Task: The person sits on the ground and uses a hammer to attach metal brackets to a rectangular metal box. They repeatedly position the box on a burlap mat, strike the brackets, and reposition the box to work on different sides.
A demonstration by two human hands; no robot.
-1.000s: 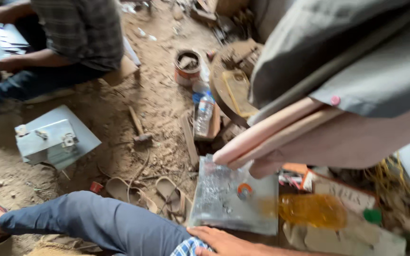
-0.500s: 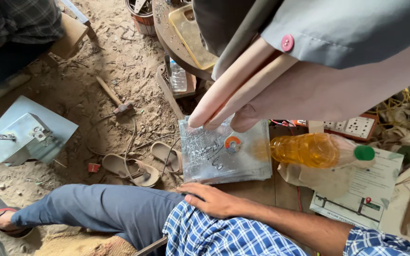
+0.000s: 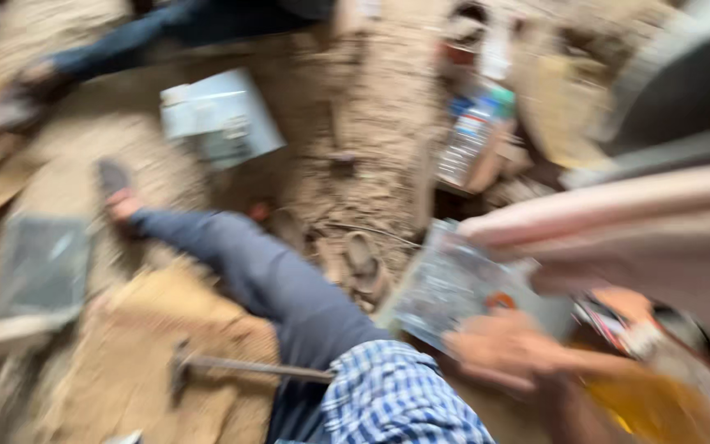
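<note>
One hand (image 3: pixel 503 349) is showing clearly, and I am taking it for the right, since its arm is coming in from the lower right. Its grip is lying open and flat, fingers spread, on the near edge of a clear packet (image 3: pixel 454 284), closing on nothing. The left hand is not appearing. The whole picture is blurring strongly, so fine details are escaping me.

The packet is lying flat just right of the blue-trousered leg (image 3: pixel 273 279), beside a slipper (image 3: pixel 363 263) on the sandy floor (image 3: pixel 371 164). It is looking like thin shiny plastic with small parts inside, so I am judging it light, limp and slippery. It is probably sagging if lifted by one corner, and pinching it along an edge or sliding fingers under it is seeming safer.

Two bottles are standing out among the containers. A clear bottle (image 3: pixel 470 140) with a greenish cap is leaning further up, and I cannot tell what it is holding. A yellow bottle (image 3: pixel 643 403) is lying at the lower right, seemingly holding yellow liquid. A grey box (image 3: pixel 219 115) is sitting well apart on the floor, its inside not showing.
</note>
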